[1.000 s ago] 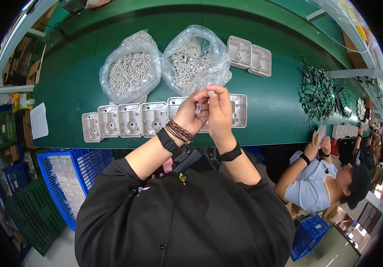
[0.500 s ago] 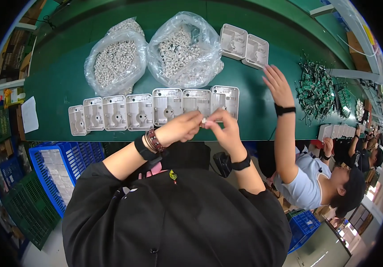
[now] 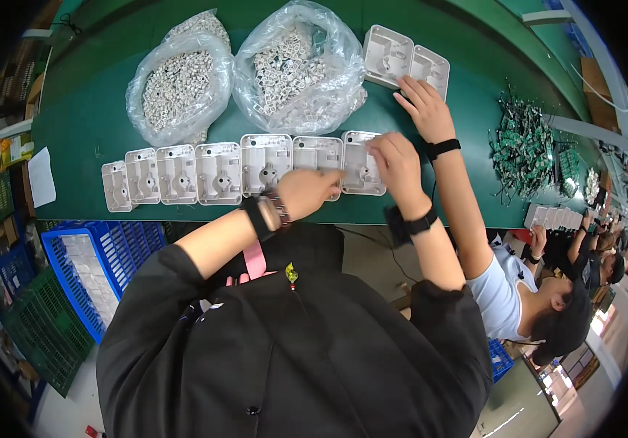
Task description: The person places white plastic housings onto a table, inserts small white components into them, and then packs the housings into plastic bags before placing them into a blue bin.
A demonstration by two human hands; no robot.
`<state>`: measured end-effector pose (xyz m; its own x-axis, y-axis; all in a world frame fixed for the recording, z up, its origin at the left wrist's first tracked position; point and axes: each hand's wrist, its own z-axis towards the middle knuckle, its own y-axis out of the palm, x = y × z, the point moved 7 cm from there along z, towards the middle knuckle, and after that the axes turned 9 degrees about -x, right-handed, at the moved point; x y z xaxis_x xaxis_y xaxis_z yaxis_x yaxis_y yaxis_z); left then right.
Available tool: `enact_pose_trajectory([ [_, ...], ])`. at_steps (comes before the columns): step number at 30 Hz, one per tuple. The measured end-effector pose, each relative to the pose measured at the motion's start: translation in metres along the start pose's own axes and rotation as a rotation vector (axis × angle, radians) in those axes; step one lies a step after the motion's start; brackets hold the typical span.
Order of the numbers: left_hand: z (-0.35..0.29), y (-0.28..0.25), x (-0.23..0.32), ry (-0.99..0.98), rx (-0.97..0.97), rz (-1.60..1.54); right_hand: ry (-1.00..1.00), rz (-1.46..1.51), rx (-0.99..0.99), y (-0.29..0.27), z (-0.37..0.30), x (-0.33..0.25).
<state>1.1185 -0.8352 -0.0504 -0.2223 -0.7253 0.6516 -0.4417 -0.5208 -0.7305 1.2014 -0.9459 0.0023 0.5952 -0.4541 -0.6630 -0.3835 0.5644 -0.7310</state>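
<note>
Pale grey plastic housings (image 3: 218, 157) lie in a row along the table's near edge, hollow sides up. My left hand (image 3: 305, 194) is at the near end of the second housing from the right (image 3: 312, 150), forefinger stretched toward its neighbour. It shows nothing held, though the fingertips are slightly blurred. Over the right side of the rightmost housing (image 3: 355, 162) is my right hand (image 3: 398, 166), its fingers bent and pressed together at the tips. Whatever they pinch, if anything, is hidden.
Two clear bags of small white plastic parts (image 3: 176, 91) (image 3: 288, 73) stand behind the row. A co-worker's hand (image 3: 428, 113) touches one of two further housings (image 3: 388, 55). Green circuit boards with wires (image 3: 522, 150) are heaped at right; a blue crate (image 3: 102, 255) stands lower left.
My hands, together over the near edge with a small white piece between them, have come apart. The right moved right and away, the left slightly nearer. The co-worker's hand moved left onto a housing.
</note>
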Motion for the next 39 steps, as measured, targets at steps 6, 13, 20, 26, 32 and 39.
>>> enact_pose_trajectory([
  [6,0.023,0.025,-0.019,-0.141,-0.201,0.070,-0.380,-0.493,-0.327,0.034,0.024,0.023],
  [13,0.034,0.016,-0.032,-0.151,-0.192,0.085,-0.567,-0.449,-0.566,0.059,0.055,0.041],
  [20,0.026,0.012,-0.039,-0.220,-0.274,0.029,-0.546,-0.464,-0.696,0.075,0.051,0.045],
  [26,0.019,0.019,-0.048,-0.152,-0.170,-0.146,-0.192,-0.209,-0.562,0.055,0.047,0.052],
  [32,-0.003,-0.006,-0.072,-0.292,-0.123,-0.995,0.108,-0.216,-0.316,0.052,0.029,0.052],
  [39,-0.040,-0.015,-0.070,-0.350,-0.110,-1.056,0.065,-0.436,-0.424,0.067,0.009,0.038],
])
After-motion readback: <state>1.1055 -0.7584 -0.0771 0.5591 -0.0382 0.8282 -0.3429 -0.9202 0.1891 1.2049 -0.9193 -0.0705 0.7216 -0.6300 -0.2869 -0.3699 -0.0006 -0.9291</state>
